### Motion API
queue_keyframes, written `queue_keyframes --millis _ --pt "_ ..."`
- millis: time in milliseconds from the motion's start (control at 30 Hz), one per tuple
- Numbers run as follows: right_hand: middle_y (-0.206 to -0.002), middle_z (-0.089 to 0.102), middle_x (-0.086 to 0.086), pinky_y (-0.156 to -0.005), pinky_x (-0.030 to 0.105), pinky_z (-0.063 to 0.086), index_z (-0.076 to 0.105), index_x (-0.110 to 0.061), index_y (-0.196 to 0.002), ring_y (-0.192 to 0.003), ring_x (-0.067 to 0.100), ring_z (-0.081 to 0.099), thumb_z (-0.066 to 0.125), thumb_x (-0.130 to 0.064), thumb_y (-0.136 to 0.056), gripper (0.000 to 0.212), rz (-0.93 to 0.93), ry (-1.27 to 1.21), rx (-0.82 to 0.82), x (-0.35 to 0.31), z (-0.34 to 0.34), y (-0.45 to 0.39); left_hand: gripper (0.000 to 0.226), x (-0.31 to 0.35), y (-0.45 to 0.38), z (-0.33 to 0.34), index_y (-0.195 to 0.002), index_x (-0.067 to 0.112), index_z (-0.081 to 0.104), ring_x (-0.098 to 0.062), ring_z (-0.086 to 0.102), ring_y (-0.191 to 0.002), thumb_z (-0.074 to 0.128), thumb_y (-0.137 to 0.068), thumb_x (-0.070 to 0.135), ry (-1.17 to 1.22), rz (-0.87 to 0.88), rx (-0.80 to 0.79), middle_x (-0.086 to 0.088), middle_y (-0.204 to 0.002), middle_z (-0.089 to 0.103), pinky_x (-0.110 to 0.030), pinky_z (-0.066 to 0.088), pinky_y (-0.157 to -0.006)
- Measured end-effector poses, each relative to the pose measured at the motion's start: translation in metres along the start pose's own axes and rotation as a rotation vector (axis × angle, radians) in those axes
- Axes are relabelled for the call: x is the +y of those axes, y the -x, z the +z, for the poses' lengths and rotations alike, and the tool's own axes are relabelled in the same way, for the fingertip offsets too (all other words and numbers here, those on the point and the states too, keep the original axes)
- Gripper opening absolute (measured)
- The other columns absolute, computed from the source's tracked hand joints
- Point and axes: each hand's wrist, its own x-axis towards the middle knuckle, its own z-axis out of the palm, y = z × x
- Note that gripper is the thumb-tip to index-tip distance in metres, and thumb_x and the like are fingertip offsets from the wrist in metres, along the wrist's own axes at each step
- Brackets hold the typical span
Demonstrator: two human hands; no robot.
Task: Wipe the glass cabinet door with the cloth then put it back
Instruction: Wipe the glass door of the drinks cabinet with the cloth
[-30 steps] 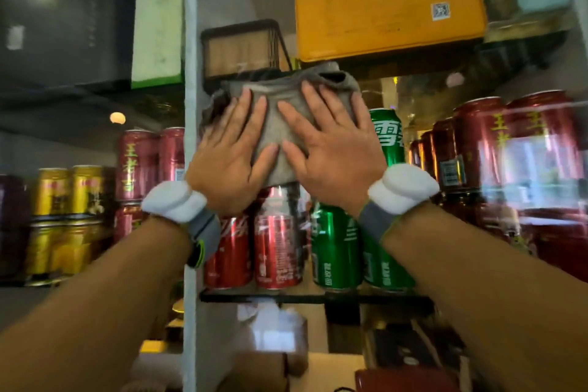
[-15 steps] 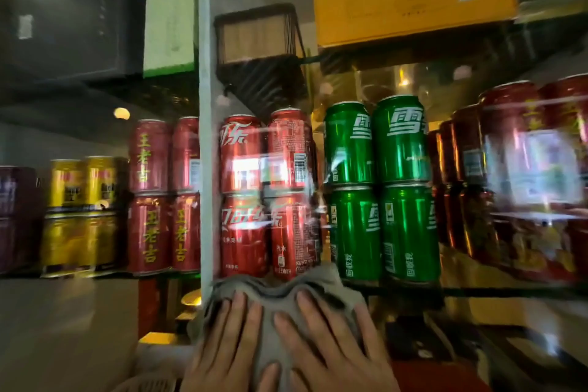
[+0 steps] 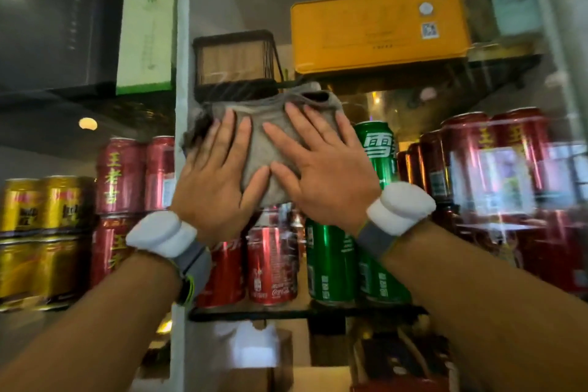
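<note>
Risen since earlier: 2 flat hands, left hand and right hand, fingers splayed, pressing crumpled grey cloth on smooth glass door.

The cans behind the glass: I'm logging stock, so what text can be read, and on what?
"王老吉": dark red cans.
"雪": green can; its second character is cut off.
"Coca-Cola": red can, small.
QR code, not decodable: yellow tin.
Green-edged box: too blurred.
Gold cans: too blurred.
</note>
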Motion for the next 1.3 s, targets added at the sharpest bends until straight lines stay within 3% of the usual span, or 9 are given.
queue_keyframes --millis 233,400,533,600,733,900,1067,1167,1300 --pt "-0.161 0.016 0.000 -0.118 0.049 0.008 0.022 -0.037 -0.148 -0.147 0.020 0.013 0.027 -0.054 -0.094 0.056 -0.045 0.050 -0.045 0.010 -0.005 0.000 0.071 0.020 0.008 0.000 -0.152 0.020 0.010 -0.022 0.009 -0.146 0.023 -0.092 0.057 0.005 -0.066 -0.002 -0.007 -0.161 0.008 -0.045 0.013 -0.116" --pt "-0.161 0.012 0.001 -0.118 0.053 0.008 0.017 -0.036 -0.149 -0.148 0.020 0.007 0.023 -0.056 -0.096 0.056 -0.010 0.024 -0.171 -0.001 0.001 0.112 0.072 0.060 0.102 0.012 -0.151 0.013 0.014 -0.022 0.007 -0.147 0.030 -0.093 0.054 0.025 0.025 -0.120 -0.011 -0.159 0.010 -0.043 0.010 -0.118" --pt "-0.158 0.020 -0.001 -0.116 0.047 0.017 0.026 -0.041 -0.146 -0.141 0.016 0.026 0.036 -0.057 -0.091 0.058 0.075 -0.009 -0.256 -0.009 0.014 0.223 0.070 0.101 0.194 0.033 -0.148 0.019 0.025 -0.023 0.024 -0.143 0.035 -0.090 0.057 0.109 0.082 -0.225 -0.004 -0.160 0.013 -0.045 0.032 -0.105" --pt "-0.157 0.023 -0.006 -0.112 0.045 0.022 0.029 -0.044 -0.143 -0.136 0.013 0.033 0.038 -0.059 -0.089 0.057 0.122 -0.026 -0.295 -0.009 0.012 0.247 0.068 0.115 0.211 0.036 -0.147 0.024 0.026 -0.018 0.023 -0.141 0.034 -0.088 0.059 0.159 0.055 -0.277 0.003 -0.161 0.007 -0.042 0.037 -0.096" --pt "-0.155 0.022 -0.008 -0.111 0.049 0.026 0.029 -0.043 -0.144 -0.140 0.012 0.029 0.041 -0.057 -0.089 0.058 0.128 -0.056 -0.247 0.011 0.006 0.229 0.073 0.116 0.173 0.032 -0.149 0.020 0.023 -0.018 0.018 -0.144 0.039 -0.089 0.058 0.150 0.142 -0.221 -0.003 -0.160 0.014 -0.047 0.036 -0.103" --pt "-0.159 0.016 -0.001 -0.117 0.051 0.012 0.021 -0.037 -0.148 -0.146 0.020 0.017 0.025 -0.056 -0.095 0.056 0.108 0.050 -0.119 0.075 -0.019 0.123 0.070 0.118 0.044 0.024 -0.149 0.012 0.025 -0.026 0.016 -0.146 0.035 -0.093 0.053 0.084 0.211 -0.063 -0.014 -0.157 0.018 -0.045 0.013 -0.118" --pt "-0.160 0.017 0.000 -0.118 0.047 0.007 0.020 -0.039 -0.148 -0.146 0.021 0.014 0.026 -0.056 -0.094 0.057 0.101 0.103 -0.027 0.136 -0.038 0.039 0.069 0.127 -0.057 0.030 -0.148 0.014 0.027 -0.026 0.023 -0.144 0.033 -0.093 0.055 0.010 0.167 0.065 -0.014 -0.157 0.025 -0.046 0.022 -0.115" --pt "-0.161 0.017 0.000 -0.118 0.047 0.007 0.020 -0.039 -0.148 -0.146 0.021 0.014 0.027 -0.055 -0.094 0.057 0.097 0.096 -0.016 0.145 -0.043 0.028 0.070 0.138 -0.071 0.030 -0.149 0.016 0.024 -0.025 0.021 -0.144 0.031 -0.092 0.055 0.013 0.134 0.073 -0.012 -0.158 0.022 -0.044 0.018 -0.116" --pt "-0.161 0.011 0.001 -0.119 0.049 0.007 0.015 -0.036 -0.149 -0.147 0.020 0.009 0.022 -0.055 -0.096 0.057 0.123 0.094 -0.062 0.132 -0.043 0.083 0.069 0.159 -0.018 0.029 -0.150 0.013 0.018 -0.026 0.014 -0.146 0.029 -0.094 0.052 0.058 0.164 0.024 -0.014 -0.159 0.015 -0.046 0.013 -0.118"
